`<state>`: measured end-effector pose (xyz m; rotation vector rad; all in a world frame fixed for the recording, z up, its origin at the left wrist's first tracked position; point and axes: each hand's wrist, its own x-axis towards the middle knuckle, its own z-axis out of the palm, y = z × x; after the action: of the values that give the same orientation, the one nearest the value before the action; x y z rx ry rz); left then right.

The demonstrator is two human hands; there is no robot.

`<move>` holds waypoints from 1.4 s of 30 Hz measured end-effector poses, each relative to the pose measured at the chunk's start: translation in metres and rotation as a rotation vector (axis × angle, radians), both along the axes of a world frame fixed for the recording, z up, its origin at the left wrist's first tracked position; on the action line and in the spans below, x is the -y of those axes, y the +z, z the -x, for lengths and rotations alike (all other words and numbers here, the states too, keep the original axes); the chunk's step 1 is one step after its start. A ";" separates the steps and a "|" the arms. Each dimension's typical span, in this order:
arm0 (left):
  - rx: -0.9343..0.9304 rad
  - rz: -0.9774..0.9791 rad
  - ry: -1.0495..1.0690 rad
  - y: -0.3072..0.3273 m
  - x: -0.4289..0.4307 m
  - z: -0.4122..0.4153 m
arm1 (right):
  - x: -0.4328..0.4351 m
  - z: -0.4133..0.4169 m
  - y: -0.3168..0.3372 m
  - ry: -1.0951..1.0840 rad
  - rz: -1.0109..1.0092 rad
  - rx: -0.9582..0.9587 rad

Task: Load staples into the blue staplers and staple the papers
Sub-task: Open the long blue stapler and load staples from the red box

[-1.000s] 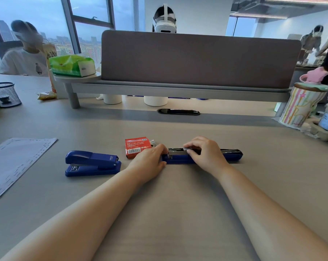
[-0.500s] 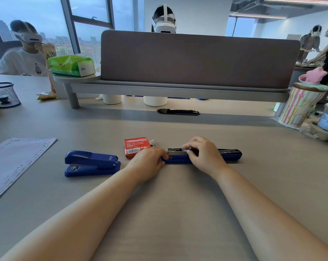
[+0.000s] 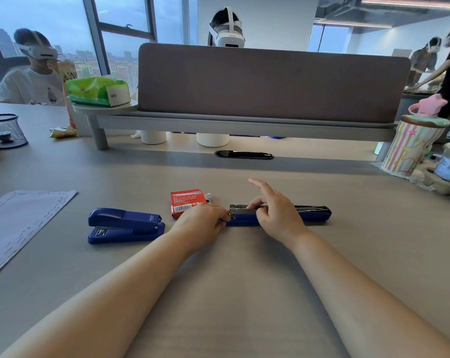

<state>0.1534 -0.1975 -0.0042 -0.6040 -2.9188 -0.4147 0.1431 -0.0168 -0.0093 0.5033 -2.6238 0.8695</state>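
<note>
A blue stapler (image 3: pixel 313 215) lies folded out flat on the desk, its metal staple channel facing up. My left hand (image 3: pixel 202 223) pinches the left end of it. My right hand (image 3: pixel 275 213) rests on the channel with thumb and middle fingers pressed there and the index finger lifted. A second blue stapler (image 3: pixel 125 225) sits closed to the left, untouched. A red staple box (image 3: pixel 186 202) stands just behind my left hand. White papers (image 3: pixel 19 223) lie at the far left.
A grey divider panel on a raised shelf (image 3: pixel 244 122) crosses the back. On the shelf's left end sits a green tissue pack (image 3: pixel 98 91). A mesh pen cup (image 3: pixel 4 130) is far left, a striped cup (image 3: pixel 412 148) far right. Other people sit beyond.
My right hand's index finger has lifted off the open stapler and the fingers have spread. My left hand stays on the stapler's left end.
</note>
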 end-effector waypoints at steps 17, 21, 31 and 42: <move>-0.060 0.205 0.024 0.000 -0.009 0.001 | -0.035 0.013 0.002 -0.236 -0.426 0.208; -0.086 0.283 0.071 0.002 -0.012 0.002 | -0.050 0.015 0.003 -0.325 -0.438 0.231; -0.133 0.219 0.056 -0.001 -0.006 0.001 | -0.058 0.016 0.001 -0.399 -0.405 0.287; -0.144 0.153 -0.018 0.000 -0.005 0.003 | -0.070 0.014 0.004 -0.540 -0.202 0.321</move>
<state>0.1505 -0.1921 -0.0038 -0.6520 -2.8258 -0.1439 0.1287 0.0535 -0.0057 -0.3262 -2.9241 0.5451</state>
